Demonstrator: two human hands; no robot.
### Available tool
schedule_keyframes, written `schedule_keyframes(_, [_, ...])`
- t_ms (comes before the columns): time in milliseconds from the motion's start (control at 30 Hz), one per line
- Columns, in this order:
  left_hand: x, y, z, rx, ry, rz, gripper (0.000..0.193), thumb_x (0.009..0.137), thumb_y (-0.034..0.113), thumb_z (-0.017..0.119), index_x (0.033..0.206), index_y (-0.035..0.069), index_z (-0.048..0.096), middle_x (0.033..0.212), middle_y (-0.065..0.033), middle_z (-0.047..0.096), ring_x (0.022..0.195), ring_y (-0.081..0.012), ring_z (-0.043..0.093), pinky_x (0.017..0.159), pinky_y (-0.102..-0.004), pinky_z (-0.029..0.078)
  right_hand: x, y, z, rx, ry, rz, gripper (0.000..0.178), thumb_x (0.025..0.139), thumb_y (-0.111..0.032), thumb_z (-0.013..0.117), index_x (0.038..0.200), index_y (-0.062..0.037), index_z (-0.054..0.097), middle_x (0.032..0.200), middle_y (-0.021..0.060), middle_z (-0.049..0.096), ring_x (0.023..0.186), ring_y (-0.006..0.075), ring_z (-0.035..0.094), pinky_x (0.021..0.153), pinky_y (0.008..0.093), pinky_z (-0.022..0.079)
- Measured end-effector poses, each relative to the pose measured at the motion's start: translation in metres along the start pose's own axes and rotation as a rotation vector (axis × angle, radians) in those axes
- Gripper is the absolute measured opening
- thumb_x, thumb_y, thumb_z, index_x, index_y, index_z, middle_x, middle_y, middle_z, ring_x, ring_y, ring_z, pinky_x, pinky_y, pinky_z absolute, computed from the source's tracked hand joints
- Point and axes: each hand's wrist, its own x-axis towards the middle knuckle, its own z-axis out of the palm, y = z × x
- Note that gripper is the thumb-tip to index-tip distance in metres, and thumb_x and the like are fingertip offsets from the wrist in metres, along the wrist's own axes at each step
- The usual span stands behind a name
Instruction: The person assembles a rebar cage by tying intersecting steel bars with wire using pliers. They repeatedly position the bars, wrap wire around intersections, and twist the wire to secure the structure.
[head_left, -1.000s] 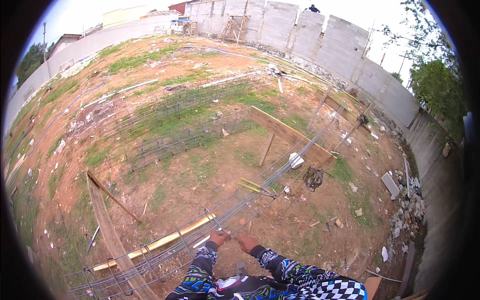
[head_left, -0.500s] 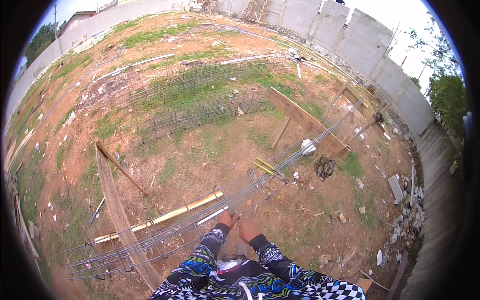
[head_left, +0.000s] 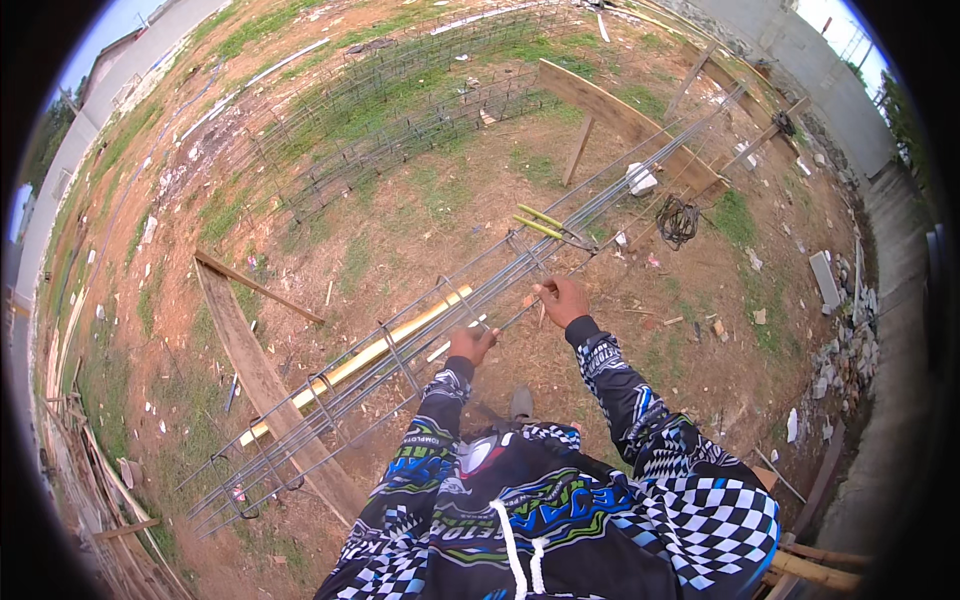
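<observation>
A long cage of steel reinforcing bars [head_left: 350,410] with square stirrups runs diagonally in front of me, raised above the ground. My left hand [head_left: 470,346] is at its near edge, thumb and fingers slightly apart, fingertips by the near bar. Farther right along that bar, my right hand [head_left: 564,300] has its fingers curled and pinched together. Whatever lies between them is too small to make out. Yellow-handled cutters [head_left: 540,224] rest across the bars beyond my right hand. A pale wood strip [head_left: 370,360] lies along the cage.
Wooden board supports stand under the cage at left [head_left: 240,340] and far right [head_left: 620,120]. A coil of dark wire [head_left: 678,222] lies right of the cage. More rebar cages [head_left: 400,135] stand on the grass behind. Rubble [head_left: 835,345] lines the right edge.
My hands, close together before, have moved apart: the right one went up and right along the bar. The view has tilted down, showing more of my clothing.
</observation>
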Motion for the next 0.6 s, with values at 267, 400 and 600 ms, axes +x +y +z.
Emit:
schedule_keyframes(267, [-0.003, 0.014, -0.005, 0.098, -0.002, -0.113, 0.049, 0.084, 0.054, 0.065, 0.085, 0.007, 0.077, 0.075, -0.0188, 0.069, 0.074, -0.0325, 0.067, 0.072, -0.0415, 0.05, 0.132, 0.062, -0.032, -0.83, -0.382, 0.294, 0.054, 0.081, -0.017, 0.065, 0.133, -0.0141, 0.05, 0.129, 0.0192, 0.057, 0.126, 0.0329, 0.05, 0.106, 0.0522, 0.033])
schedule_keyframes(400, [-0.009, 0.014, -0.01, 0.076, -0.039, -0.141, 0.051, 0.084, 0.056, 0.063, 0.087, 0.007, 0.076, 0.078, -0.0191, 0.07, 0.074, -0.0328, 0.067, 0.072, -0.0425, 0.05, 0.094, 0.081, -0.062, -0.693, -0.063, -0.162, 0.039, 0.083, -0.017, 0.063, 0.12, -0.006, 0.055, 0.099, 0.0183, 0.066, 0.094, 0.0377, 0.063, 0.099, 0.0565, 0.038])
schedule_keyframes(600, [-0.001, -0.005, -0.007, 0.063, -0.006, 0.03, 0.053, 0.084, 0.056, 0.062, 0.084, 0.005, 0.076, 0.073, -0.0185, 0.069, 0.069, -0.0323, 0.067, 0.07, -0.0424, 0.05, 0.059, 0.024, -0.208, -0.218, 0.102, -0.276, 0.055, 0.081, -0.009, 0.068, 0.132, -0.0056, 0.05, 0.084, 0.0139, 0.065, 0.081, 0.0338, 0.062, 0.074, 0.04, 0.048])
